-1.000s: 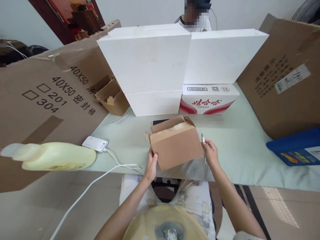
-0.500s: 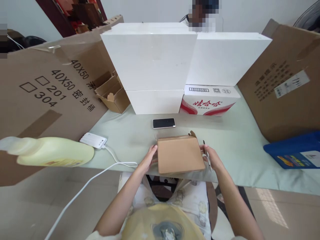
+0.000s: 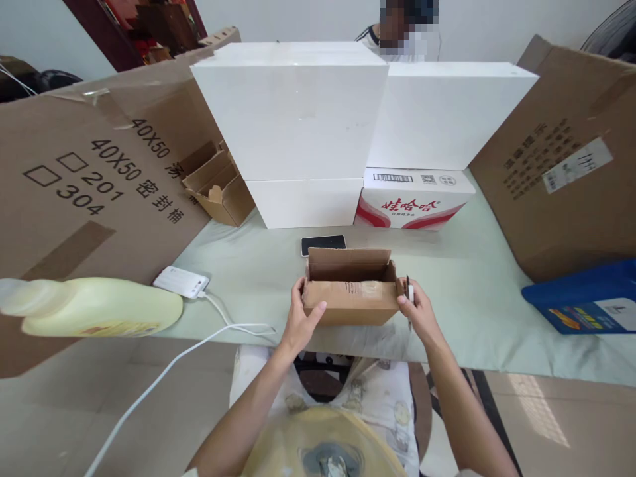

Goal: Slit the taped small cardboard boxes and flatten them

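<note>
A small brown cardboard box (image 3: 350,305) stands open at the top in front of me, its far flap raised. My left hand (image 3: 301,319) is closed on its left end, with the thumb across the front face. At the right end, my right hand (image 3: 418,309) grips the box with the thumb at its corner. A thin dark and white tool (image 3: 410,291), perhaps a knife, also sits in the right hand; its kind is not clear. Just behind the box lies a phone (image 3: 322,245), partly covered by the flap.
White boxes (image 3: 293,119) and a red-and-white carton (image 3: 412,202) stand at the back. Large cardboard sheets flank both sides. A pale yellow bottle (image 3: 104,308), a white power bank (image 3: 181,281) with cable and an open carton (image 3: 223,189) are left, a blue container (image 3: 581,298) right. A person sits beyond.
The box has been tipped from showing its flat brown face to standing with its open top up. Its raised flap now covers part of the phone. Both hands stay at its ends.
</note>
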Motion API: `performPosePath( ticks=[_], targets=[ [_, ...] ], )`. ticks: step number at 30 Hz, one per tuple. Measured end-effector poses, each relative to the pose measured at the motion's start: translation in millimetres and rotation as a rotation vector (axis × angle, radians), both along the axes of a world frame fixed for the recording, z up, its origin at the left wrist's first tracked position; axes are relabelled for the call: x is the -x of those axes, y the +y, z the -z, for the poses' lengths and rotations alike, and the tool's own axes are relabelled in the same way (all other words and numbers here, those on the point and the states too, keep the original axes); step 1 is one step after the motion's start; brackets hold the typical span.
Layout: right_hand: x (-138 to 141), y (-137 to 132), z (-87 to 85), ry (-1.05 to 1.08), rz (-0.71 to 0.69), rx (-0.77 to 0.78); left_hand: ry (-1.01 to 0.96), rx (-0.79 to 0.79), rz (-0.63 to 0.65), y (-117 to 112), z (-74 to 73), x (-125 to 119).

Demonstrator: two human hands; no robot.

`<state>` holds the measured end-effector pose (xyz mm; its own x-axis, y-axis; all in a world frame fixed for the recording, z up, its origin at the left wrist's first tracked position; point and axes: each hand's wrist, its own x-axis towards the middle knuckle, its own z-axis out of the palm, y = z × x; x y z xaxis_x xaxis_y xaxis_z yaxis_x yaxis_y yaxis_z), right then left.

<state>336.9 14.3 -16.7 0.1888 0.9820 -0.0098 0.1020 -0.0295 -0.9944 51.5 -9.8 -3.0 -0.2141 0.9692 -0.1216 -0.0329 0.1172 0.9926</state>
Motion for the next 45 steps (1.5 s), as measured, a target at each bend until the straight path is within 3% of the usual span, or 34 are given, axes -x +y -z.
performPosePath(
  ticks=[6,11,16,19,23,29,34,39,45],
  targets=[
    [18,-19,-10.1,-0.145,0.102,-0.039,-0.008,-0.022,-0.209,16,-2.8,-17],
    [22,-24,-8.5,-0.232,0.263,0.01,-0.021,-0.005,-0.362,25,1.6,-11],
    [10,-19,-11.1,-0.28,0.247,0.087,-0.097,0.087,-0.451,28,13.4,-2],
    [8,-17,-10.9,-0.279,0.213,0.102,-0.151,0.104,-0.394,25,18.1,0],
    [8,-20,-6.9,-0.249,0.164,0.09,-0.172,0.052,-0.182,12,16.3,4],
    [3,-20,-3.9,-0.198,0.04,0.029,0.012,-0.102,0.219,-4,15.0,19],
    [-6,-9,-0.7,-0.174,-0.044,-0.007,0.103,-0.183,0.402,4,22.4,37],
    [-9,2,7.8,-0.161,-0.075,-0.003,0.219,-0.207,0.426,12,21.2,46],
    [-12,21,5.0,-0.179,-0.044,-0.123,0.347,-0.242,0.185,34,24.0,22]
  ],
)
